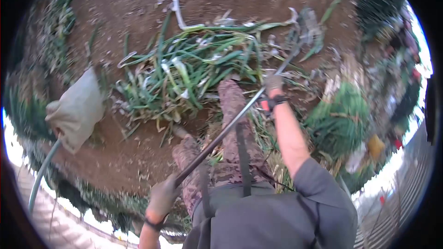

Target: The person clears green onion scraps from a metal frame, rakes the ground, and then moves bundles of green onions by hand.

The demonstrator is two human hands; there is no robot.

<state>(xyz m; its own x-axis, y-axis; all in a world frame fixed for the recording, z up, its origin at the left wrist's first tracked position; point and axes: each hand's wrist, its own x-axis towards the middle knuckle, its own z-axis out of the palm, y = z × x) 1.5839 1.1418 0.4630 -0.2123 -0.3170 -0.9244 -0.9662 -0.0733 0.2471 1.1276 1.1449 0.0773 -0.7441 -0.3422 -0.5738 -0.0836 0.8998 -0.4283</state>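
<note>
A long-handled shovel-like tool point(230, 127) runs slantwise across my body. Its greyish head point(309, 26), smeared by motion, is at the upper right beside loose leaves. My left hand point(162, 197), in a light glove, is closed round the dark end of the handle near my hip. Farther up the shaft my right hand point(273, 84), also gloved, is wrapped round the lighter part. Ahead of my feet lies a loose pile of green onion leaves point(198, 64) with pale, dry bits among them.
A pale sack point(78, 108) hangs over the end of a greenish pole point(44, 170) on the left. Tied bundles of green onions point(341, 113) lie on the right. Brown soil point(120, 16) with scattered scraps stretches ahead, and more green stalks point(57, 23) line the left side.
</note>
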